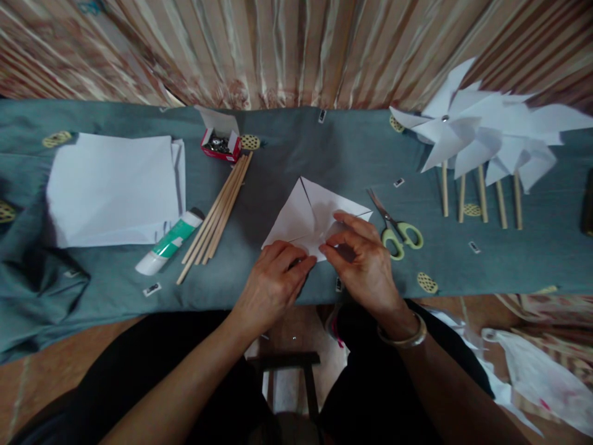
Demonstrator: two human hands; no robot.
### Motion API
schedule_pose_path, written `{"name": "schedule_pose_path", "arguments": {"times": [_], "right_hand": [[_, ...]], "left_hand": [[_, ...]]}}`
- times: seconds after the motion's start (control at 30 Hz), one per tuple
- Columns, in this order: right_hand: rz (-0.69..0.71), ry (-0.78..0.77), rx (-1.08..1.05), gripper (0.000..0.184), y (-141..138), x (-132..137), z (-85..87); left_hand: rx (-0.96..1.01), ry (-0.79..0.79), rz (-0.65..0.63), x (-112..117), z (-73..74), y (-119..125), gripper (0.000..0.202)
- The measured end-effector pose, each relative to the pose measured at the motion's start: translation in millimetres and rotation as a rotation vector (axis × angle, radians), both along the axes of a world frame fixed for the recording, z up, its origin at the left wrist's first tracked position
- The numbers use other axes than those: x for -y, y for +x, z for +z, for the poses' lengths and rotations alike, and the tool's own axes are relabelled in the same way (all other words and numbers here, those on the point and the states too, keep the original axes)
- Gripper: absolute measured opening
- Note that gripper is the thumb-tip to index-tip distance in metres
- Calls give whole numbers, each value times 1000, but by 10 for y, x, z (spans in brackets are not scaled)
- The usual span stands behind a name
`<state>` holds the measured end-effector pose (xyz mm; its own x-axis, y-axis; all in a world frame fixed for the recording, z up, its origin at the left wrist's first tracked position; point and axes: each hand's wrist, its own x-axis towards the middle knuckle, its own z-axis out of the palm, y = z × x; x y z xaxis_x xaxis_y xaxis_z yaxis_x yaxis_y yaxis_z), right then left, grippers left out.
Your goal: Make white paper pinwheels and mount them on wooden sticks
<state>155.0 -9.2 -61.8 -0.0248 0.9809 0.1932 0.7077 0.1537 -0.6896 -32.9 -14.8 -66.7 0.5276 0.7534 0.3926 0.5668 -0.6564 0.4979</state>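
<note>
Clock centred on the paper square, noon farthest from the wearer. At 12 we log a curtain (296, 55), striped in browns and cream, hanging in soft vertical folds. Tabletop (282, 145) next: covered in grey-green cloth, wrinkled toward 9, printed with yellow pineapples (427, 283). Brownish floor (50, 371) below.

At 2, a cluster of white paper pinwheels (486, 123), blades curled and overlapping; five round wooden handles point toward the near edge. We see one shiny round pin at a hub. At 9, a stack of blank white sheets (113, 188), edges uneven. At 4, on the floor, a thin whitish plastic bag (542, 377), crumpled; its contents we cannot make out.

At centre, on the cloth, the paper square (296, 210), turned cornerwise, a dark line running in from its far corner. Right hand (365, 256) pinches a raised flap between thumb and fingers. Left hand (275, 272) has its fingertips at the near edge; whether they grip, we cannot tell.

At 9, nearer: loose pale wooden sticks (217, 213), fanned; beside them a white-and-green tube (169, 243), contents hidden. At 3, green-handled scissors (393, 225), blades nearly together. Between 10 and 11, a small red carton (221, 151), lid up, holding shiny metallic pieces (218, 143). Smallest: a bracelet (407, 337) on the right wrist.
</note>
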Motion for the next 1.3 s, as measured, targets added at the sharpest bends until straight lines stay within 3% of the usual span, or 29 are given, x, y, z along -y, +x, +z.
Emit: {"name": "schedule_pose_path", "arguments": {"times": [1.07,1.3], "right_hand": [[39,7,53,4,-15,15,19],[140,69,118,23,-48,45,53]], "left_hand": [[-5,0,9,24,-27,3,18],[-14,12,0,17,-20,1,19]]}}
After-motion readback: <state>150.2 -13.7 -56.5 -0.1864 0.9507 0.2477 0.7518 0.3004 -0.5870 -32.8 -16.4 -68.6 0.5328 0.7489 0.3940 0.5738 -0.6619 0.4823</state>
